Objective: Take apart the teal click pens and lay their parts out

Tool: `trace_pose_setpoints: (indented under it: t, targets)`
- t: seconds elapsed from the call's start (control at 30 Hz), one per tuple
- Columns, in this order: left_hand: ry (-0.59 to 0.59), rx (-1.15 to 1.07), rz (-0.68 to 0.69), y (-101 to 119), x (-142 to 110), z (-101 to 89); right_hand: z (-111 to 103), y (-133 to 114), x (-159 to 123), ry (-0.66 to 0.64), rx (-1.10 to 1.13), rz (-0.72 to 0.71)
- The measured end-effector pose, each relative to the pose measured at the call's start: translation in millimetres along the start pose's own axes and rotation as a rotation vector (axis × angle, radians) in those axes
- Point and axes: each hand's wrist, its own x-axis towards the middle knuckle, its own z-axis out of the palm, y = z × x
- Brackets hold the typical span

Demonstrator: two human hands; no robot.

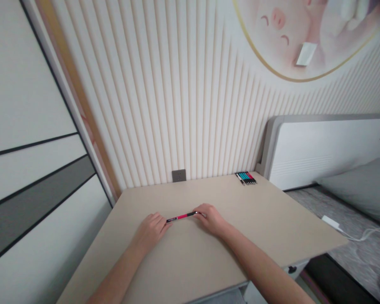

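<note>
Left hand [151, 230] and right hand [210, 219] are both closed, fingers curled on opposite ends of a red-and-black pen [181, 217]. I see the pen lying level between them, just above the desk or on it; I cannot tell which. The desk [272, 223] is pale beige. At its far corner sits a tight row of pens [246, 178] with coloured bands. A grey wall socket [179, 175] is on the ribbed wall behind. To the right are a bed headboard [323, 152], a grey pillow [354, 190] and a white plug [330, 221] with its cable. A wardrobe door [34, 147] stands left.
</note>
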Motion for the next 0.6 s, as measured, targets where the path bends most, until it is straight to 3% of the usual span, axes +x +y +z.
trace_pose_setpoints:
  t: [0.13,0.23,0.4,0.6]
  targets:
    - [-0.023,-0.091,-0.065,0.6,-0.9,1.0,-2.0,-1.2,1.3,-0.005,0.002,0.015]
    - [0.024,-0.253,-0.265,0.8,0.3,-0.7,-2.1,-2.7,3.9,0.021,-0.014,0.052]
    - [0.061,-0.632,-0.687,3.4,5.9,0.4,3.8,-9.3,4.9,-0.064,-0.024,-0.001]
    - [0.008,-0.975,-0.893,-0.9,6.2,15.2,8.7,-9.1,7.2,-0.105,-0.089,0.013]
